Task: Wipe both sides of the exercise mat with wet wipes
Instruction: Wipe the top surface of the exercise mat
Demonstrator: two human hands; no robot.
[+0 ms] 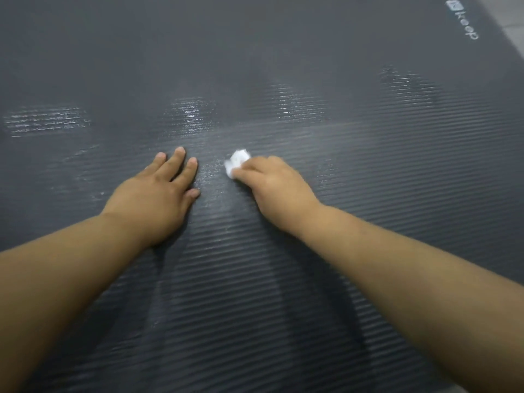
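A dark grey ribbed exercise mat [283, 307] fills almost the whole view, with a pale "keep" logo [465, 22] near its far right corner. Wet streaks shine across its middle. My left hand [158, 194] lies flat on the mat with straight fingers, pressing it down. My right hand [278, 188] holds a crumpled white wet wipe [236, 163] against the mat just right of the left hand; the wipe sticks out past the curled fingers.
A strip of pale floor [514, 32] shows beyond the mat's right edge at the top right. Another sliver of floor [465, 388] shows at the bottom right.
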